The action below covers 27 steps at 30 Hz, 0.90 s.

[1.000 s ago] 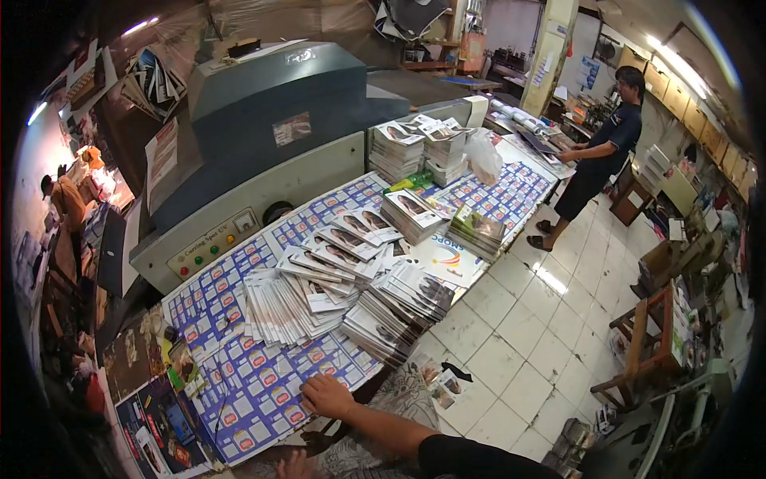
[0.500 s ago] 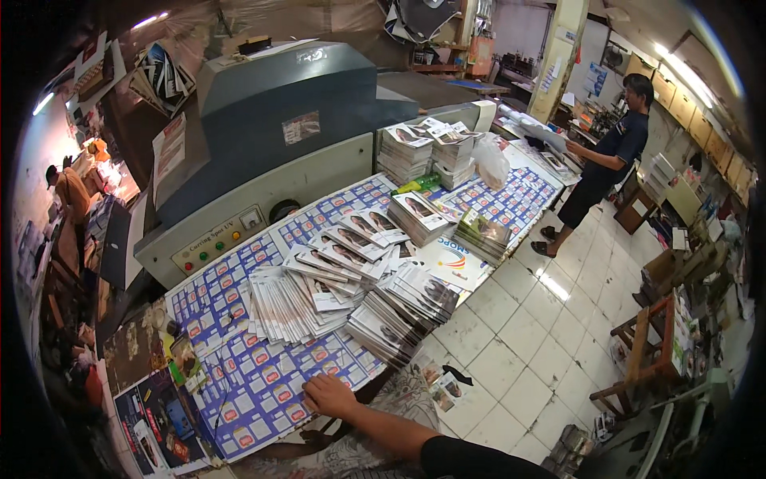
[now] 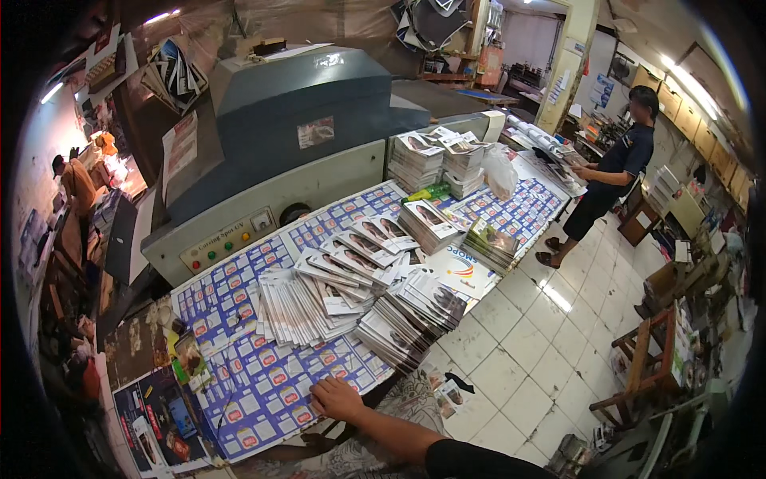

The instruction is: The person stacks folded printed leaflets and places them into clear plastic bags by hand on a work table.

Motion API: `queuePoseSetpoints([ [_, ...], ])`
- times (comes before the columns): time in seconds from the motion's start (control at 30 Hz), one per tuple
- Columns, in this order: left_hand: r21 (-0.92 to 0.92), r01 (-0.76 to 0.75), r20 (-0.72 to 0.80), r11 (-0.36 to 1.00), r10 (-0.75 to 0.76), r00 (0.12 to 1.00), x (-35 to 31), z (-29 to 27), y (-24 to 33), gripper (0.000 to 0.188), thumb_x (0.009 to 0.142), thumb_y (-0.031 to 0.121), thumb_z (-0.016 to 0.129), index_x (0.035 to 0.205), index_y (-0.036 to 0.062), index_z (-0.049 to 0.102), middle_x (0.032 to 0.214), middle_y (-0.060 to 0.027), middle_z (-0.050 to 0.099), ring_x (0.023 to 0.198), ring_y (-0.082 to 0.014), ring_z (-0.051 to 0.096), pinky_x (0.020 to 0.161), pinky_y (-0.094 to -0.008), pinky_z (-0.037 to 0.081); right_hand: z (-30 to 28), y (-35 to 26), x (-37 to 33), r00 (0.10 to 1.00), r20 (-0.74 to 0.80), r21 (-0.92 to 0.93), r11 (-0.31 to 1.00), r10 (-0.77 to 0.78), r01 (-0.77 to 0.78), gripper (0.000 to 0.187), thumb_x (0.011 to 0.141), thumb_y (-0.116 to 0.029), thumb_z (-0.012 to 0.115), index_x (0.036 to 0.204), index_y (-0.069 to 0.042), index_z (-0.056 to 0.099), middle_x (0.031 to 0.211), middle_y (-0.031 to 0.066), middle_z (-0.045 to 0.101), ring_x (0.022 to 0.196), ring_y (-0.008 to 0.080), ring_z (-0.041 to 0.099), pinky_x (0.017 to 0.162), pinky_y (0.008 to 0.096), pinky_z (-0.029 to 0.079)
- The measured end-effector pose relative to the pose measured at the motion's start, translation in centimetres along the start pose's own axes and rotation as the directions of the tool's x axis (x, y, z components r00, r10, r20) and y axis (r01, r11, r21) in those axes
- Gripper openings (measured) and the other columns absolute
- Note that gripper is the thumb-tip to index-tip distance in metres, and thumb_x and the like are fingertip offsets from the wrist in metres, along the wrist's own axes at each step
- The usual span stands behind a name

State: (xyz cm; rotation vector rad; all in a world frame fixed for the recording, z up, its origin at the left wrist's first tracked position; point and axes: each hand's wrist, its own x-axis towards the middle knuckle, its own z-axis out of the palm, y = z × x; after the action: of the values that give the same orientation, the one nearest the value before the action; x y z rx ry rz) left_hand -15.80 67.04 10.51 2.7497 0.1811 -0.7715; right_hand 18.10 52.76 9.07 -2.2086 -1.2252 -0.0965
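My right hand (image 3: pixel 337 398) rests palm down on the near edge of a table covered with a blue-and-white printed sheet (image 3: pixel 263 383). Its fingers are stretched out and nothing is in them. Just beyond it lies a fanned spread of booklets (image 3: pixel 307 307) with pale page edges. Overlapping rows of booklets with a portrait on the cover (image 3: pixel 351 255) lie behind that. To the right, more booklets (image 3: pixel 395 335) lean in a slanted row along the table edge. My left hand does not show; a dark shape below the table edge is too shadowed to make out.
A large grey machine (image 3: pixel 303 96) with coloured buttons borders the table's far side. Farther right stand booklet stacks (image 3: pixel 416 158), a clear plastic bag (image 3: pixel 500 172) and a green bottle (image 3: pixel 429 192). Another person (image 3: pixel 618 164) stands at the far end, holding papers. A wooden stool (image 3: pixel 638 363) stands on the tiled floor.
The whole view has shifted slightly, with the scene lying a little farther right and lower. My right hand stays on the table edge. The other person's papers are held lower.
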Motion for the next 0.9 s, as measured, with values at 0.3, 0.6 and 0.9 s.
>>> queuePoseSetpoints([
  [0.3, -0.013, -0.081, -0.167, 0.997, 0.077, 0.983, 0.2, -0.6, 0.5, 0.060, 0.090, 0.028, 0.059, 0.148, 0.0290, 0.045, 0.157, -0.0007, 0.037, 0.140, -0.0326, 0.036, 0.115, -0.0540, 0.026, 1.1, 1.2, 0.0, 0.997, 0.075, 0.056, 0.998, 0.030, -0.034, 0.027, 0.090, -0.028, 0.062, 0.106, -0.006, 0.059, 0.099, 0.0117, 0.060, 0.098, 0.0311, 0.057, 0.084, 0.0452, 0.047],
  [0.6, 0.074, -0.100, -0.096, 0.992, 0.107, 0.990, 1.6, 4.3, -4.6, 0.054, 0.092, 0.042, 0.061, 0.142, 0.0220, 0.053, 0.152, -0.0066, 0.043, 0.139, -0.0300, 0.040, 0.110, -0.0527, 0.028, -10.0, 4.2, 0.9, 0.962, -0.086, 0.462, 0.866, 0.257, -0.190, 0.033, 0.089, -0.023, 0.070, 0.115, -0.005, 0.063, 0.108, 0.0139, 0.065, 0.095, 0.0307, 0.065, 0.085, 0.0403, 0.052],
  [0.9, 0.042, -0.222, -0.309, 0.974, 0.225, 0.924, 1.6, 3.1, -2.8, 0.042, 0.091, 0.041, 0.066, 0.130, 0.0251, 0.062, 0.143, -0.0029, 0.052, 0.126, -0.0233, 0.053, 0.095, -0.0493, 0.037, -21.7, 24.3, -3.1, 0.695, -0.144, -0.008, 0.702, 0.704, -0.712, 0.071, 0.085, -0.047, 0.071, 0.134, 0.002, 0.054, 0.138, 0.0225, 0.055, 0.127, 0.0385, 0.052, 0.108, 0.0430, 0.041],
])
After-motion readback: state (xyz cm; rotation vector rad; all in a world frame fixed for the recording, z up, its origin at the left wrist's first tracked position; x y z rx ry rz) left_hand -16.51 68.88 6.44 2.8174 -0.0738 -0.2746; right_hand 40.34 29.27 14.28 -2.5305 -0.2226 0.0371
